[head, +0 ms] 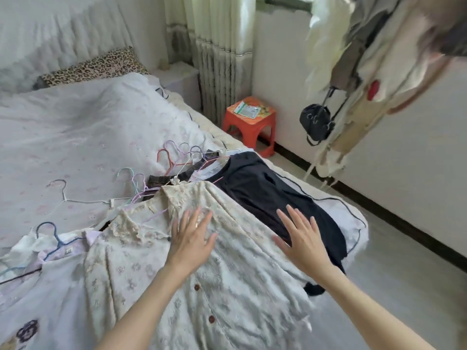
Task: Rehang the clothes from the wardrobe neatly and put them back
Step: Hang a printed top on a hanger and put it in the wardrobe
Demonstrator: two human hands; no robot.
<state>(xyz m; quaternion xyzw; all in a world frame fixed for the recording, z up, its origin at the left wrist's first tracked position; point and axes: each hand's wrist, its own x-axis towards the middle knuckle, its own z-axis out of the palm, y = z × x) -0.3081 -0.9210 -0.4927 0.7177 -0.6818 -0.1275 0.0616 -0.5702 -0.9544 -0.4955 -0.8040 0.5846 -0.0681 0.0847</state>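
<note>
Both hands are open with the fingers spread, palms down. The left hand lies flat on the cream lace shirt, which is spread on the bed under and in front of both hands. The right hand is at the border between this shirt and the dark garment, which lies just beyond it. Further from the left hand, a bunch of thin wire hangers rests on the bed. To the left of the left hand lies a white garment on a blue hanger.
</note>
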